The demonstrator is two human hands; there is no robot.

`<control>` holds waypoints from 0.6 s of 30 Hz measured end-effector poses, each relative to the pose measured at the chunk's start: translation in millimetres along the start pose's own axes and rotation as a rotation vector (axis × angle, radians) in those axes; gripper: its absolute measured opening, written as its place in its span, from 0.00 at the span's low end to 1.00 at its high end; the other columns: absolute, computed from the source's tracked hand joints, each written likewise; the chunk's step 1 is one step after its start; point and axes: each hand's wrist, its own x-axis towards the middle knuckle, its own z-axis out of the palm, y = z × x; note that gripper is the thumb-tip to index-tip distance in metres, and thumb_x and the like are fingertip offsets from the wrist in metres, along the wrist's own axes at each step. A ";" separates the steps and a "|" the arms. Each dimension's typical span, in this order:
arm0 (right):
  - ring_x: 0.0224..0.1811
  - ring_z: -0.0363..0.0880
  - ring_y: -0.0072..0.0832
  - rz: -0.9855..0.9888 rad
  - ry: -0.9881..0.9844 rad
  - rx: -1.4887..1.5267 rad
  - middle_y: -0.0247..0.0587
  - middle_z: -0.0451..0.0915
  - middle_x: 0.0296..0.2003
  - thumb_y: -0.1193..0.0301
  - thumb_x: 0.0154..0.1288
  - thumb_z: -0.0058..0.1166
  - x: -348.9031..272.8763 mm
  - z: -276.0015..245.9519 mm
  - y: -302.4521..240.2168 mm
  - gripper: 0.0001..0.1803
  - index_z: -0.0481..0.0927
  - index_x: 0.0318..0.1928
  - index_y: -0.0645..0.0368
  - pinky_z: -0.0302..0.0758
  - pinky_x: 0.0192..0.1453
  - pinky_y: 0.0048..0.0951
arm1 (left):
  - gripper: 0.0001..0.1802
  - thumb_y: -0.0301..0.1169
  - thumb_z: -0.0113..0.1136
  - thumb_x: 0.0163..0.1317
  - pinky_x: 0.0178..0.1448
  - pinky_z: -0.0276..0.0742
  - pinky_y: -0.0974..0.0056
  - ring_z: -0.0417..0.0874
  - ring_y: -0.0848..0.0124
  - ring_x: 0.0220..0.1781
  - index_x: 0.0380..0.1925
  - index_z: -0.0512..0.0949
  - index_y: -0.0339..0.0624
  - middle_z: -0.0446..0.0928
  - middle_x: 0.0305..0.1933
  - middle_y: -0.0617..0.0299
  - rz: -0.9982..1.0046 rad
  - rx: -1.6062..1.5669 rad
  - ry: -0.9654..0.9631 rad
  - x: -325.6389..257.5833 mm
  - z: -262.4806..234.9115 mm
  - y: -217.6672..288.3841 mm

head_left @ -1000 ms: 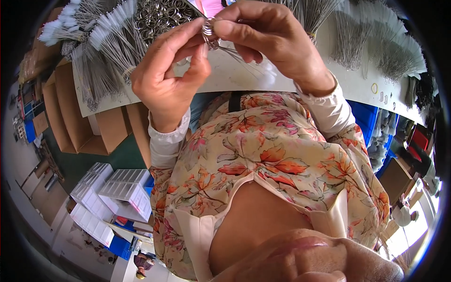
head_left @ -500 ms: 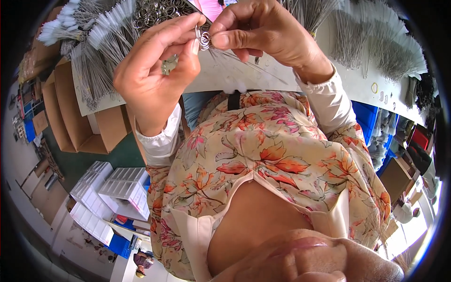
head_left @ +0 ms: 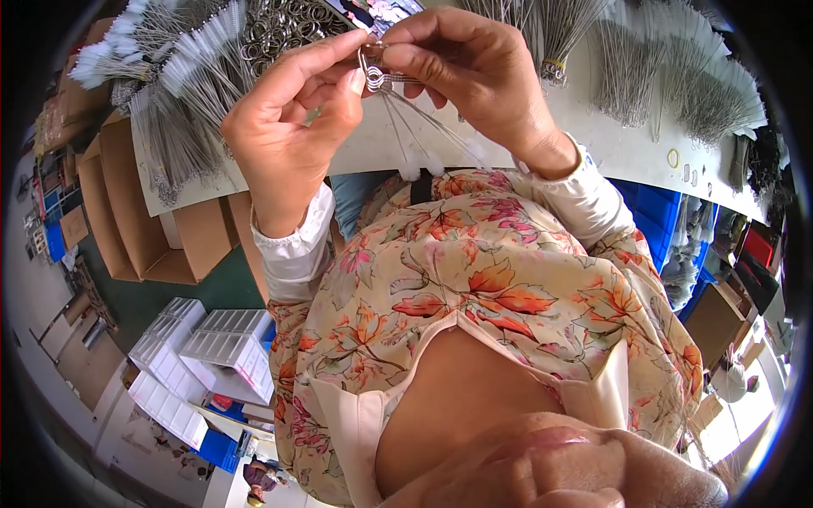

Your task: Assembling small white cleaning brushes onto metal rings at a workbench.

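Over the table edge, my left hand (head_left: pixel 292 127) pinches a metal split ring (head_left: pixel 362 61) between thumb and fingertips. Several wire loops (head_left: pixel 374 80) sit at the ring; they are the ends of thin wire brushes (head_left: pixel 423 123) that hang down with white bristle tips. My right hand (head_left: pixel 478 72) is closed, thumb against forefinger, at the ring's right side near the loops. It grips the upper wires of the brushes, partly hidden behind its fingers. Beyond my left hand lies a heap of metal rings (head_left: pixel 284 30).
Bundles of wire brushes lie at the left (head_left: pixel 203 63) and right (head_left: pixel 639 72) of the white table (head_left: pixel 542 118). A lit screen (head_left: pixel 381 10) stands behind my hands. Cardboard boxes (head_left: pixel 135 203), white plastic drawers (head_left: pixel 224 343) and a blue bin (head_left: pixel 648 212) sit below table level.
My right hand has shifted slightly and the wire loops have turned, their wires now pointing right. The brush tips hang more spread out. My left hand has moved a little right.
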 end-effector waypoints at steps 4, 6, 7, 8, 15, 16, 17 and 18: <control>0.28 0.75 0.16 -0.203 0.137 -0.223 0.34 0.78 0.29 0.78 0.59 0.57 -4.5 8.5 -9.5 0.06 0.79 0.38 0.64 0.72 0.30 0.17 | 0.15 0.13 0.56 0.53 0.44 0.79 0.72 0.81 0.74 0.37 0.43 0.78 0.29 0.79 0.40 0.56 -0.019 0.027 0.014 -1.7 0.1 2.1; 0.29 0.76 0.17 -0.256 0.160 -0.428 0.35 0.78 0.30 0.79 0.57 0.58 -4.6 8.7 -10.3 0.06 0.80 0.37 0.63 0.73 0.31 0.18 | 0.15 0.13 0.57 0.53 0.44 0.80 0.72 0.81 0.74 0.37 0.42 0.78 0.29 0.80 0.40 0.56 -0.003 0.020 0.018 -1.8 0.3 1.6; 0.29 0.76 0.18 -0.340 0.140 -0.367 0.35 0.78 0.30 0.80 0.56 0.59 -1.6 5.2 -1.7 0.06 0.81 0.36 0.63 0.74 0.31 0.19 | 0.15 0.13 0.57 0.53 0.44 0.80 0.72 0.81 0.74 0.37 0.42 0.78 0.29 0.80 0.40 0.56 -0.003 0.019 0.015 -1.5 1.2 1.4; 0.29 0.76 0.19 -0.424 0.121 -0.306 0.36 0.78 0.30 0.81 0.55 0.59 0.3 2.7 3.0 0.05 0.81 0.34 0.62 0.74 0.31 0.21 | 0.15 0.13 0.57 0.52 0.43 0.80 0.72 0.81 0.74 0.37 0.42 0.78 0.29 0.80 0.40 0.55 0.012 0.018 0.023 -1.3 2.4 1.3; 0.28 0.76 0.19 -0.576 0.040 -0.546 0.34 0.78 0.28 0.81 0.53 0.61 2.8 -4.7 -7.4 0.06 0.82 0.33 0.62 0.72 0.28 0.21 | 0.15 0.13 0.57 0.52 0.43 0.80 0.72 0.81 0.75 0.37 0.42 0.78 0.28 0.80 0.40 0.53 0.071 0.004 0.123 -7.3 7.7 -11.7; 0.26 0.75 0.18 -0.612 0.059 -0.544 0.33 0.78 0.26 0.79 0.55 0.60 3.5 -3.1 -5.8 0.05 0.82 0.34 0.62 0.71 0.27 0.20 | 0.15 0.13 0.57 0.52 0.43 0.80 0.72 0.81 0.75 0.37 0.42 0.78 0.28 0.80 0.40 0.53 0.071 0.004 0.123 -7.7 8.1 -12.1; 0.25 0.74 0.17 -0.647 0.077 -0.542 0.32 0.78 0.24 0.77 0.57 0.59 3.9 -2.4 -4.5 0.04 0.81 0.35 0.61 0.70 0.26 0.19 | 0.15 0.13 0.57 0.52 0.43 0.80 0.72 0.81 0.75 0.36 0.42 0.78 0.28 0.80 0.40 0.53 0.063 -0.026 0.120 -8.1 8.4 -12.3; 0.25 0.74 0.17 -0.647 0.077 -0.543 0.32 0.78 0.24 0.77 0.57 0.59 3.1 -4.0 -4.2 0.04 0.81 0.35 0.61 0.70 0.26 0.19 | 0.15 0.13 0.57 0.52 0.42 0.80 0.73 0.81 0.75 0.36 0.42 0.78 0.28 0.80 0.40 0.53 0.055 -0.058 0.117 -8.3 8.5 -12.3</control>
